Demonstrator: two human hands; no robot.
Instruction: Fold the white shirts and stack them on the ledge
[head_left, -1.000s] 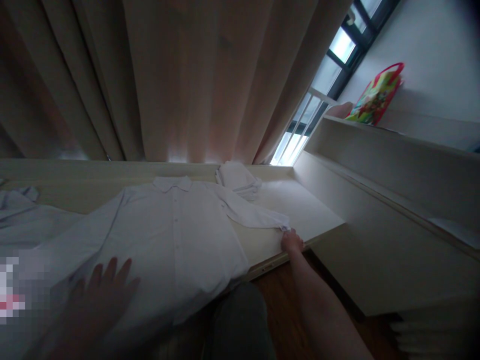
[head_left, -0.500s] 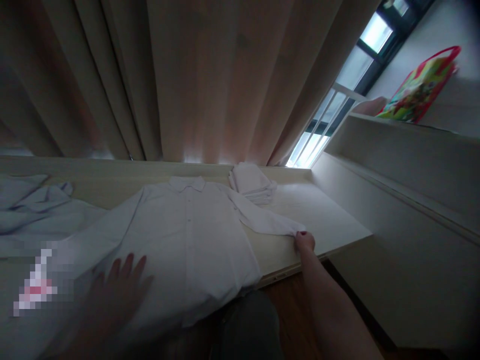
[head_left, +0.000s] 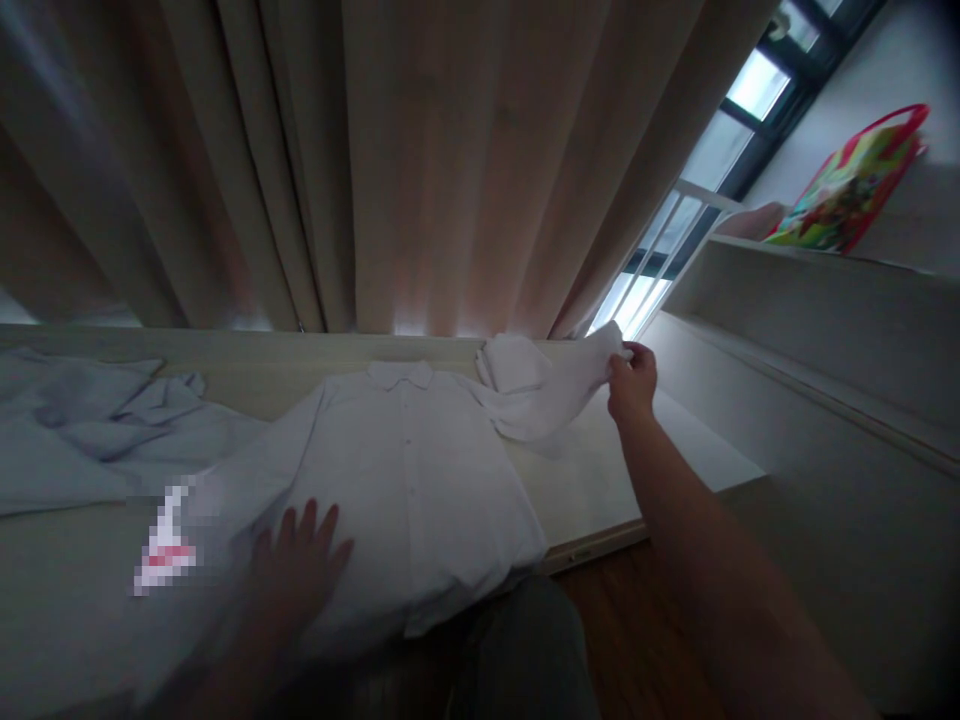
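A white button-up shirt [head_left: 442,480] lies front up with its collar toward the curtain. My left hand [head_left: 300,565] rests flat on its lower left part, fingers spread. At the right, my right hand [head_left: 632,383] pinches the cuff of one sleeve [head_left: 574,385] and holds it raised above the surface. The other sleeve [head_left: 255,470] stretches down to the left. Just behind the raised sleeve sits a folded stack of white cloth [head_left: 514,362], partly covered by it.
A rumpled pale garment [head_left: 97,430] lies at the left on the cream surface [head_left: 592,490]. Long curtains [head_left: 465,170] hang behind. To the right rises a white side panel [head_left: 750,390], with a colourful bag [head_left: 851,185] on the shelf above. My knee [head_left: 525,640] is at the front edge.
My right hand has lifted the sleeve's cuff up and away from me, toward the folded stack. My left hand stays flat on the shirt. The view has shifted slightly left.
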